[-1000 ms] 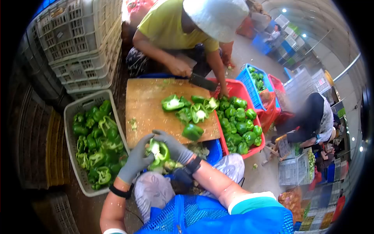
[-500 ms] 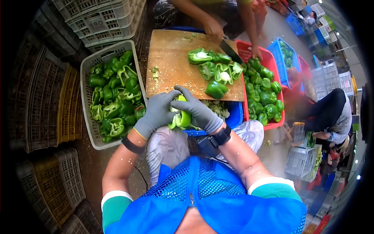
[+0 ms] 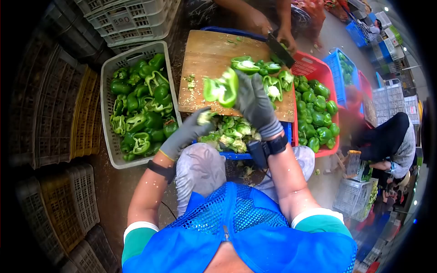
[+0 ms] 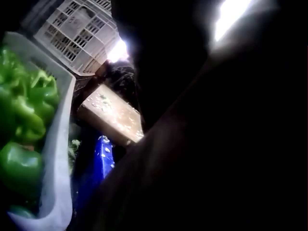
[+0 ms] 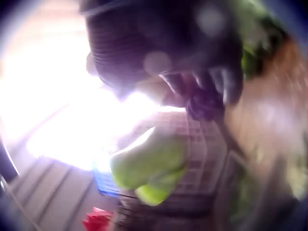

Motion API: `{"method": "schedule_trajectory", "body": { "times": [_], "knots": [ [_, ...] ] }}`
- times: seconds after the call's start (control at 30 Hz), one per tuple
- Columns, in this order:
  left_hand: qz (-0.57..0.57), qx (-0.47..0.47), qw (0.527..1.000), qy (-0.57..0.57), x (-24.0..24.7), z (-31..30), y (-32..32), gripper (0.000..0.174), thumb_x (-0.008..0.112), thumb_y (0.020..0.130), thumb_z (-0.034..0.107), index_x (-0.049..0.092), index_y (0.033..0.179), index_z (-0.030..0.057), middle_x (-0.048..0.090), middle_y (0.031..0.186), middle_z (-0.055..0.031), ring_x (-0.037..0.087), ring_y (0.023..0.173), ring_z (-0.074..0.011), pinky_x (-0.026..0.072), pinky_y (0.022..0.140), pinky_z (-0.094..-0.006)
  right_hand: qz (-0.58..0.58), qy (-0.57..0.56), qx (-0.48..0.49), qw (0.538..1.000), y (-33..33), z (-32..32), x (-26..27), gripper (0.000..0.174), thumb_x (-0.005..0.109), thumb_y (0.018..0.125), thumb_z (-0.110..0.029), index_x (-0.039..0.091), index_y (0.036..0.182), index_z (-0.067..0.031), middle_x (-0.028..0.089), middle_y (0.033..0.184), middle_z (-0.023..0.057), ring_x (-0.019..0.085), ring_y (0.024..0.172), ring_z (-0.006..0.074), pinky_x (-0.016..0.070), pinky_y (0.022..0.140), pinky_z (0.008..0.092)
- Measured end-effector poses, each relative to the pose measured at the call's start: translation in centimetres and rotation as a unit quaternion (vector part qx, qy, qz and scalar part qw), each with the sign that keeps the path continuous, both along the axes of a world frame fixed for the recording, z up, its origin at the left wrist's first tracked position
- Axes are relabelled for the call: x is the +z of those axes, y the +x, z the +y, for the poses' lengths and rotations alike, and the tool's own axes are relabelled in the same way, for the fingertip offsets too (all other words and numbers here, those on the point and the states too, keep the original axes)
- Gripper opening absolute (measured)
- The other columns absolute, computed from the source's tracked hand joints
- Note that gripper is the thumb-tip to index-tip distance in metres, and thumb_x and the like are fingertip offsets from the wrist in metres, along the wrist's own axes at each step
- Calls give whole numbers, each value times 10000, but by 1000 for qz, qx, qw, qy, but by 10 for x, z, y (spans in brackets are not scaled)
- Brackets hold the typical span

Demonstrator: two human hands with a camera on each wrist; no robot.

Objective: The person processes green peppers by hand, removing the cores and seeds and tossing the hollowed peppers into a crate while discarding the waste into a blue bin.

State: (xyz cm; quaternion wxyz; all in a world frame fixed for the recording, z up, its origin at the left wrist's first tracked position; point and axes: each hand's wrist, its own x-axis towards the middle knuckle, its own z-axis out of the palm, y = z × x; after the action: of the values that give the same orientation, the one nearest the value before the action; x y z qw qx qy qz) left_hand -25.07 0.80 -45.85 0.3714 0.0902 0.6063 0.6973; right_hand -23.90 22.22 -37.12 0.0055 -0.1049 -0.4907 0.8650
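Observation:
In the head view my gloved left hand pinches a pale pepper core over the front left of the cutting board. A cored green pepper half is in the air above the board, just left of my gloved right hand, whose fingers are extended. The right wrist view shows a gap between this pepper half and the right hand. Pepper pieces lie on the board. Below its near edge, a blue tub holds cut-out pepper cores.
A grey crate of cored peppers stands at left, a red crate of whole peppers at right. Across the board, another person's hand holds a cleaver. Stacked crates rise at back left.
My hands, together around the pepper, have come apart. The pepper half has moved up over the board with the right hand beside it, and the core stays in the left. The cleaver has shifted.

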Motion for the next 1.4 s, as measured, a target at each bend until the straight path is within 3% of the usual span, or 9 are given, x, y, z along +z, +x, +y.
{"method": "schedule_trajectory", "body": {
  "times": [0.03,0.07,0.13,0.23,0.43,0.73,0.87,0.97,1.4],
  "knots": [
    [83,-34,995,50,-11,2,8,603,654,877,247,408,1400,77,529,1302,-154,553,1131,-186,477,880,-297,40,194,-29,980,-12,11,-3,588,625,859,-493,525,1216,-36,548,1169,128,529,1144,251,435,988,425],
    [51,-36,998,32,-7,0,7,642,660,874,253,373,1423,88,469,1351,-163,531,1160,-193,471,895,-302,37,565,-95,818,-27,31,-21,608,663,828,-451,514,1251,-42,551,1195,176,522,1151,287,417,983,404],
    [-9,-38,999,4,7,1,-3,723,672,866,264,303,1468,111,350,1449,-182,487,1217,-208,457,927,-313,-116,811,-129,559,-33,47,-25,579,711,776,-368,543,1225,-42,565,1181,209,540,1105,315,434,929,417],
    [-62,-94,994,7,7,1,-28,750,671,867,259,261,1485,152,356,1433,-203,523,1157,-207,475,904,-317,-65,832,-26,550,-39,83,-71,554,726,732,-283,561,1206,-49,593,1149,212,572,1010,348,463,871,424],
    [-77,37,994,64,47,32,-34,724,668,838,140,288,1455,148,445,1293,-162,574,993,-173,520,782,-288,-57,326,31,943,0,11,-23,529,645,871,-249,477,1297,16,638,1020,90,609,890,181,514,730,285],
    [427,97,895,-85,34,36,-15,702,668,737,3,339,1351,90,489,1173,-88,519,1091,-188,442,935,-293,-90,75,67,991,11,-24,-36,533,543,886,-149,365,1374,-27,510,1201,136,591,946,184,549,700,314],
    [208,65,976,-3,51,26,-6,617,660,719,19,358,1254,70,503,1157,-130,542,1073,-230,454,916,-336,-105,133,41,985,16,-31,-22,540,574,804,-62,410,1315,-7,554,1137,141,589,948,208,526,779,323],
    [419,48,894,-152,69,28,7,651,682,697,65,352,1259,64,497,1148,-162,553,1052,-255,464,889,-352,7,406,19,913,19,-33,-36,427,636,828,-121,504,1209,19,597,1106,115,563,983,146,481,826,273],
    [-176,128,966,141,57,-17,-14,438,607,794,63,438,1197,39,574,1032,-123,657,799,-220,596,574,-321,-115,79,164,976,30,-35,-20,586,431,753,20,470,1338,8,607,1109,137,604,779,111,432,544,176]
  ]
}}
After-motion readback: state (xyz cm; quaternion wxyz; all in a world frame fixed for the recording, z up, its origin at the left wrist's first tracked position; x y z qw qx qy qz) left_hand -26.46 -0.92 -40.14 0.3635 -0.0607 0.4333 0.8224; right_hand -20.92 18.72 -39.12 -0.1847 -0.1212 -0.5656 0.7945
